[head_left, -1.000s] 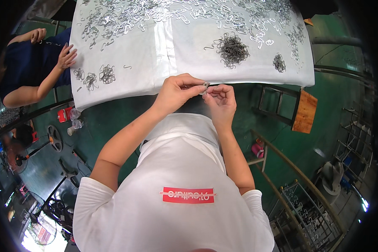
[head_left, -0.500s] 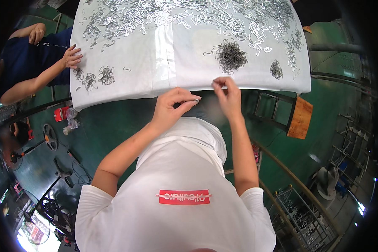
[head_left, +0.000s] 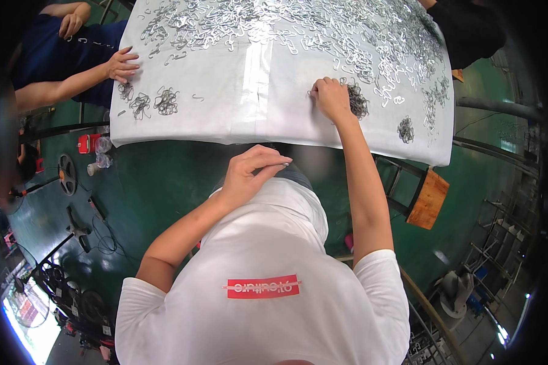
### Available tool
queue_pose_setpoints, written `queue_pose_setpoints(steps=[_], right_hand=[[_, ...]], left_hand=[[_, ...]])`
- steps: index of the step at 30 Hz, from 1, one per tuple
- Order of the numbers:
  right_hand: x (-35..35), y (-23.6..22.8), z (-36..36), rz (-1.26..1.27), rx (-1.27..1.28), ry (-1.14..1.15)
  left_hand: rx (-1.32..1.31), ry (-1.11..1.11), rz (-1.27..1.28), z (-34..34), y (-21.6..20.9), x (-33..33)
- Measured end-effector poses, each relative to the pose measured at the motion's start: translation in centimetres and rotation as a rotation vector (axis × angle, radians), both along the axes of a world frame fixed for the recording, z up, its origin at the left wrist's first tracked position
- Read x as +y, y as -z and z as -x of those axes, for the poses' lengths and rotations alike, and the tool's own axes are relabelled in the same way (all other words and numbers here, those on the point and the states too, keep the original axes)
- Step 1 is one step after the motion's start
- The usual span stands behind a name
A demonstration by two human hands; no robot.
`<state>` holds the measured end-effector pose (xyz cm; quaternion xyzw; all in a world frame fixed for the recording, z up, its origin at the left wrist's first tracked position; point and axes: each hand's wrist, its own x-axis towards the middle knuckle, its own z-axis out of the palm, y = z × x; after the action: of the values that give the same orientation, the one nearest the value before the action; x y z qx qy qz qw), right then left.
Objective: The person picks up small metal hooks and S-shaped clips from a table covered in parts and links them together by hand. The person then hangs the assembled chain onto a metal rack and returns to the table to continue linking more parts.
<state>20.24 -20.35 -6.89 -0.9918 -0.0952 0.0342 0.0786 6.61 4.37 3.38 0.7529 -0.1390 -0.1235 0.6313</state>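
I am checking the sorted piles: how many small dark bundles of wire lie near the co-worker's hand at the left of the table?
3, in a row near the table's left edge: one just below the co-worker's hand, one beside it, one further right.

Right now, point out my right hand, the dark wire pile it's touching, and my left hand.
right hand [head_left: 330,96]: head view, on the back of the hand.
dark wire pile [head_left: 358,102]: head view, on the tangle right of the hand.
left hand [head_left: 249,175]: head view, on the back of the hand.

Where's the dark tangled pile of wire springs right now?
In the head view, the dark tangled pile of wire springs lies on the white table, right of centre, under the right hand.
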Motion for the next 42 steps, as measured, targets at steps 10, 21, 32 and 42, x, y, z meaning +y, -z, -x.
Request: queue_pose_setpoints(steps=[10,21,32,42], right_hand=[[1.7,-9.7,9.1,-1.436,0.436,0.288],[5.8,-16.7,19.7,-1.698,0.095,0.522],[3.8,-19.1,24.2,-1.38,-0.176,0.461],[-1.5,-19.7,27.0,-1.718,-0.263,0.389]], left_hand=[[-0.109,0.039,0.046,-0.6,-0.4,-0.3],[-0.205,0.167,0.079,-0.4,-3.9,-1.0],[-0.074,0.424,0.155,1.3,-6.7,-3.9],[0.061,0.646,0.133,2.1,-9.2,-10.2]])
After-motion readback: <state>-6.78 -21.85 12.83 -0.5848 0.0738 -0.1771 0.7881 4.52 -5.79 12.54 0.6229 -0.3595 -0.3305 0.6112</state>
